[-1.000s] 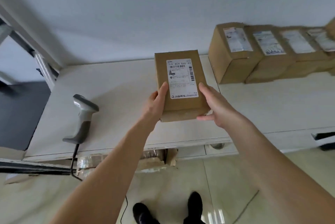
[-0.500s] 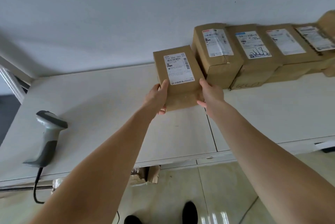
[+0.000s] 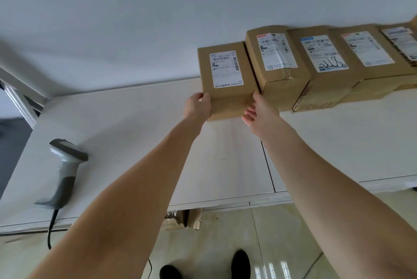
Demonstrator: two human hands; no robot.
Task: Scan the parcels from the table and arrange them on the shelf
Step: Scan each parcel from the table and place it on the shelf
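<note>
- The left hand (image 3: 196, 107) gripped the near left corner of the cardboard parcel (image 3: 226, 84), with the thumb on the top face and the fingers curled at the left side.
- The right hand (image 3: 259, 109) was at the near right corner of the same parcel; its palm faced the box and the fingers looked straight and relaxed, so it pressed the box rather than clasped it.
- The parcel stood on the white surface (image 3: 135, 143) against the wall, with its white shipping label (image 3: 226, 68) facing up.
- Its right side touched the first box (image 3: 277, 64) of a row of four labelled boxes that ran to the right along the wall.
- The second box (image 3: 325, 68) in that row had a black handwritten scribble on its label.
- A grey handheld barcode scanner (image 3: 64, 172) lay on the surface, well apart to the left, and its black cable (image 3: 50, 229) hung over the near edge.
- Below the edge were a tiled floor (image 3: 282, 245) and the tips of two black shoes (image 3: 241, 263).
</note>
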